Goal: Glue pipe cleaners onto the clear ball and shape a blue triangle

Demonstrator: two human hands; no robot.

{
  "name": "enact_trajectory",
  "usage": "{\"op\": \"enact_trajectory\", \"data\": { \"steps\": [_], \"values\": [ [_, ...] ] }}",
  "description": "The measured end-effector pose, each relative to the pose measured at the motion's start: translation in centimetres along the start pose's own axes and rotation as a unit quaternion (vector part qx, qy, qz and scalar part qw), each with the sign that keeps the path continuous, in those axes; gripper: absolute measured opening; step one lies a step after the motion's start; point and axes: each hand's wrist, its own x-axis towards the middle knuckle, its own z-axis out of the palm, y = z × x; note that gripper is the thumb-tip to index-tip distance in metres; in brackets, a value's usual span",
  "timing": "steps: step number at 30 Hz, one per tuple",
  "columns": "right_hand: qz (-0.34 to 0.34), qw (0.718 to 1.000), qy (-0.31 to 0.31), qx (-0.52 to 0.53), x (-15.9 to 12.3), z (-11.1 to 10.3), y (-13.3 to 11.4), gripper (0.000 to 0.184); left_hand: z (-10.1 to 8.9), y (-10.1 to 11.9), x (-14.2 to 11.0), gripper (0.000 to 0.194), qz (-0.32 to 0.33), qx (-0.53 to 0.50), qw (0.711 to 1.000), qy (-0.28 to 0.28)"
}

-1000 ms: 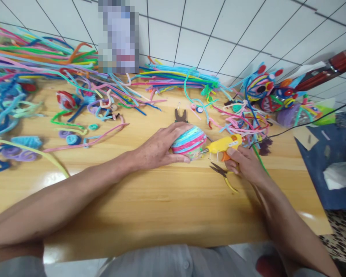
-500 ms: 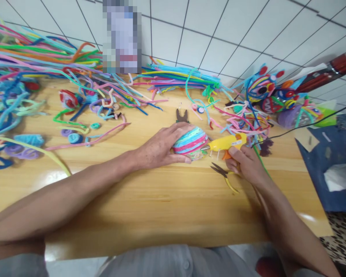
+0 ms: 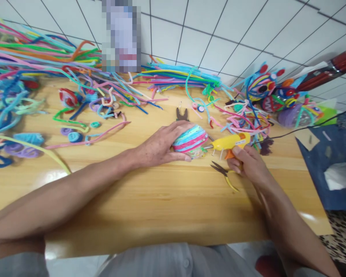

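Note:
My left hand (image 3: 161,148) is wrapped round a striped ball (image 3: 192,140) of pink, blue and green pipe cleaners resting on the wooden table (image 3: 161,200). My right hand (image 3: 246,163) grips a yellow glue gun (image 3: 230,142) with an orange trigger. Its nozzle points left and sits just right of the ball. Small yellow-handled pliers (image 3: 223,175) lie on the table under my right hand.
Heaps of loose pipe cleaners (image 3: 40,73) cover the table's back and left. Finished colourful figures (image 3: 272,96) stand at the back right. A brown clip (image 3: 181,114) lies behind the ball. A black cord (image 3: 305,125) runs right. Blue cloth (image 3: 328,161) lies past the table's right edge.
The glue gun has shifted slightly to the right, its nozzle drawing a little away from the ball. My left hand has stayed on the ball.

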Motion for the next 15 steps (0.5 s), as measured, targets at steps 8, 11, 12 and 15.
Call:
{"op": "enact_trajectory", "data": {
  "steps": [8,11,12,15],
  "values": [
    [-0.026,0.999,0.011,-0.032,0.31,0.41,-0.26,0.064,0.01,-0.09,-0.04,0.090,0.017,0.007,1.000,0.002],
    [-0.026,0.998,0.016,-0.051,0.12,0.37,-0.42,0.067,0.04,-0.13,-0.06,0.091,0.017,0.008,1.000,0.000],
    [-0.027,0.998,0.015,-0.057,0.06,0.33,-0.46,0.067,0.07,-0.14,-0.06,0.091,0.016,0.005,1.000,0.000],
    [-0.032,0.997,0.005,-0.064,-0.05,0.16,-0.41,0.066,0.13,-0.15,-0.05,0.092,0.013,0.002,1.000,0.001]
  ]
}}
